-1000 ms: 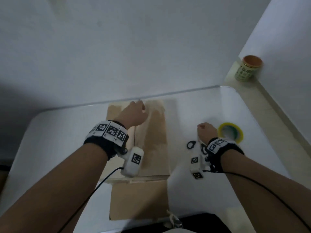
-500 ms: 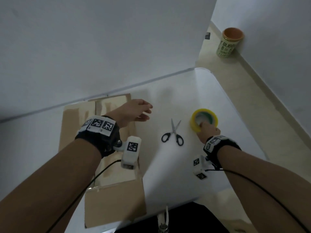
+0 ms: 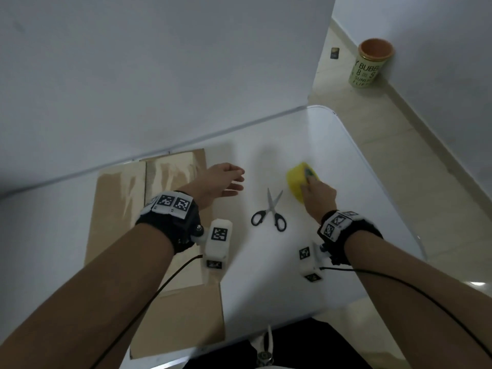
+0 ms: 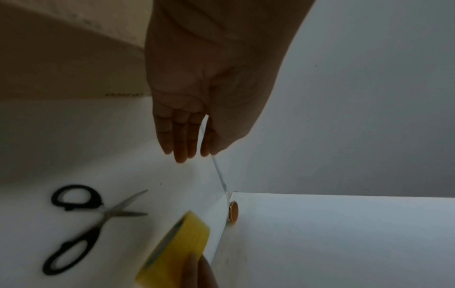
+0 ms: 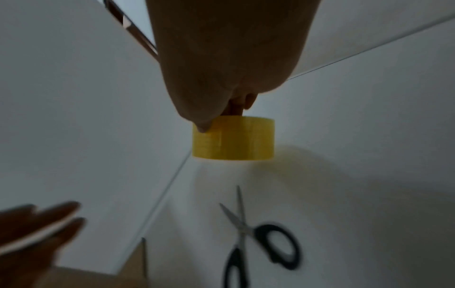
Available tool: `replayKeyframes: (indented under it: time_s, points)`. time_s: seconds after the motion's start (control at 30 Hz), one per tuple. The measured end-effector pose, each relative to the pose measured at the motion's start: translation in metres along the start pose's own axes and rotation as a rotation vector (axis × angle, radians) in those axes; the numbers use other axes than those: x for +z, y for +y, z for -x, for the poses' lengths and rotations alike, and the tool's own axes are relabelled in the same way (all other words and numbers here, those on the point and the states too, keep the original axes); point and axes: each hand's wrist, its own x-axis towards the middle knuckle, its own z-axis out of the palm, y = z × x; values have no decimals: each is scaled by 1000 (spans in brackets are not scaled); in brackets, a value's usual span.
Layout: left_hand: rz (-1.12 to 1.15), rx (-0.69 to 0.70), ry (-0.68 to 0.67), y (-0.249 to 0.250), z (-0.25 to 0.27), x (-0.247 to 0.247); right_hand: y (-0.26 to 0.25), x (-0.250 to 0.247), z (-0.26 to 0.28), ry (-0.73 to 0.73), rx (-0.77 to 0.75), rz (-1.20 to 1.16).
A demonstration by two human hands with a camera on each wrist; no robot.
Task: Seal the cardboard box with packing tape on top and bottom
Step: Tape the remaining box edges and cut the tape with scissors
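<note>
- Lying flat at the white table's (image 3: 346,275) left, the cardboard box (image 3: 119,209) reaches the back edge.
- Left hand (image 3: 221,182) hovers beside it, fingers straight, holding nothing.
- Scissors (image 3: 269,211) lie between the hands.
- Right hand (image 3: 318,195) grips the yellow packing tape roll (image 3: 296,182), tilted.
- Floor canister (image 3: 368,65) reads "BUBB".

So around the one white table (image 3: 346,275): one cardboard box (image 3: 117,209), one yellow tape roll (image 3: 295,182), one pair of scissors (image 3: 270,211), plus one green can (image 3: 368,67) on the floor beyond it.
</note>
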Motion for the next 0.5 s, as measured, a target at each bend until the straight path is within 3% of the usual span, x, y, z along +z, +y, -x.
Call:
replayKeyframes:
  time_s: [0.13, 0.27, 0.5]
  points:
    - [137, 22, 80, -2, -7, 1, -41, -27, 6, 10, -11, -487]
    - [322, -24, 97, -14, -1, -24, -97, -56, 22, 86, -8, -778]
    - [461, -31, -59, -29, 39, -84, -190, -66, 63, 107, -142, -719]
